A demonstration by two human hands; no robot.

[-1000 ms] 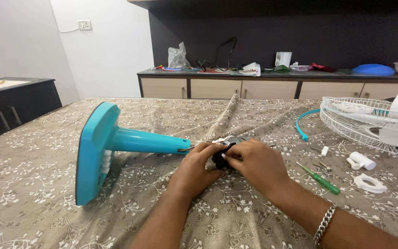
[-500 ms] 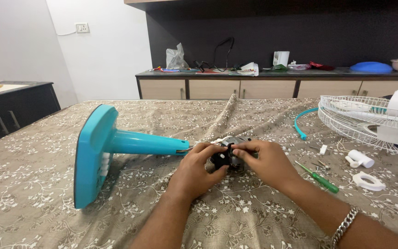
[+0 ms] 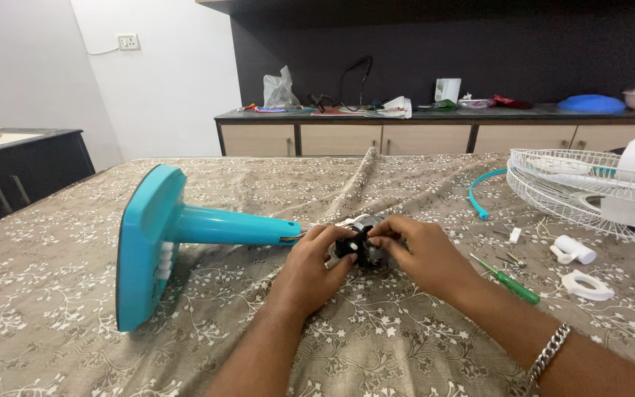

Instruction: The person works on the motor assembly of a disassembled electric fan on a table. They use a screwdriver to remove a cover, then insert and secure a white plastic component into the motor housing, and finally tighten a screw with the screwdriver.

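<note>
Left hand (image 3: 310,268) and right hand (image 3: 424,254) are both pinching a small black motor part (image 3: 354,246) beside a turquoise fan stand (image 3: 178,235)

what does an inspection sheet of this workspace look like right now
surface: bed covered with a brown floral sheet, bunched into a ridge near the middle.
job's things: small black part pinched between both hands, over a grey metal assembly at the end of the teal fan stand, which lies on its side.
clutter: green screwdriver, white ring, white cylinder piece, teal hoop, white wire fan guard.
grips: left hand and right hand both closed on the black part.
cables: thin wires at the stand's open end, hard to trace.
surroundings: dark counter with bags and a blue lid; white wall with socket.
</note>
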